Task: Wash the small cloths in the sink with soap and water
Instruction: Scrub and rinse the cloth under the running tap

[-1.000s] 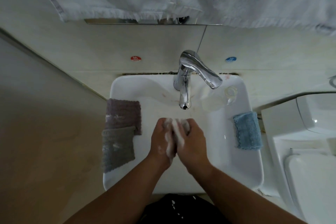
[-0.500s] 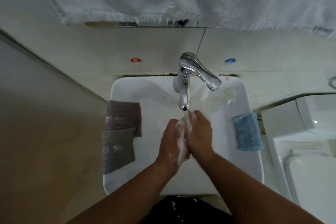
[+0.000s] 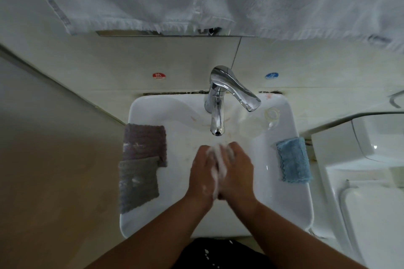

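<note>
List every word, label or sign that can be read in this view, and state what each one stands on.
"HOT", small and only just legible, under a blurred white mark: on the red round sticker on the wall tile, left of the faucet.
White lettering, too blurred to read: on the blue round sticker on the wall, right of the faucet.
Nothing else shows readable text.

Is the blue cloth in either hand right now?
No, the blue cloth lies on the right rim of the sink, apart from the left hand and right hand.
</note>
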A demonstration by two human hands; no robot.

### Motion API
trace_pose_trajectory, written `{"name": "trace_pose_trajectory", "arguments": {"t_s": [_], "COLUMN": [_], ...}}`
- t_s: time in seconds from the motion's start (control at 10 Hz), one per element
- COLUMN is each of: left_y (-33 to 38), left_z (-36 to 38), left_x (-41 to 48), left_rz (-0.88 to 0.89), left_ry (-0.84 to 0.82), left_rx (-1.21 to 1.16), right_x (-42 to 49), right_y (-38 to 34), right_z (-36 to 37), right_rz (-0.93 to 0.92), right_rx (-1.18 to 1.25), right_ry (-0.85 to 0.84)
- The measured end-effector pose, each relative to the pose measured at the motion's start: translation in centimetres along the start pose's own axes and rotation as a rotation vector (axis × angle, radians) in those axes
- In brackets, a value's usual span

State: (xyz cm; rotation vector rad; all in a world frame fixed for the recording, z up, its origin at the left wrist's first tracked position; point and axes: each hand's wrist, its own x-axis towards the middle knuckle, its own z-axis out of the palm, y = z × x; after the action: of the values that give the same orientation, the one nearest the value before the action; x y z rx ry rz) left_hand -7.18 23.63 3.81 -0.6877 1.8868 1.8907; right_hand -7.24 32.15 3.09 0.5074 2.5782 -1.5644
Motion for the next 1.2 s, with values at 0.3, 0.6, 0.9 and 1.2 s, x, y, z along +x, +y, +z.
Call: {"name": "trace_pose_trajectory", "arguments": {"t_s": [0.3, 0.6, 0.9, 1.2], "left_y": [0.7, 5.1, 5.6, 6.7], "left_z": [0.8, 1.8, 2.3, 1.6], "left_x": [-2.1, -2.4, -1.8, -0.8], "left_rz": [0.204, 0.431, 0.511, 0.508], "left_ry": [-0.127, -0.037, -0.036, -0.067], "left_rx": [0.049, -0.153, -0.155, -0.214], "right_x": [1.5, 3.8, 4.5, 5.5], "right_y": [0.2, -5.6, -6.7, -9.3], "right_z": [-2.4, -5.3, -5.2, -5.4], "right_rz": [0.047, -0.240, -0.285, -0.331], "right_rx": [0.186, 0.243, 0.259, 0.195], "right_ry": [0.001, -0.099, -0.093, -0.076]}}
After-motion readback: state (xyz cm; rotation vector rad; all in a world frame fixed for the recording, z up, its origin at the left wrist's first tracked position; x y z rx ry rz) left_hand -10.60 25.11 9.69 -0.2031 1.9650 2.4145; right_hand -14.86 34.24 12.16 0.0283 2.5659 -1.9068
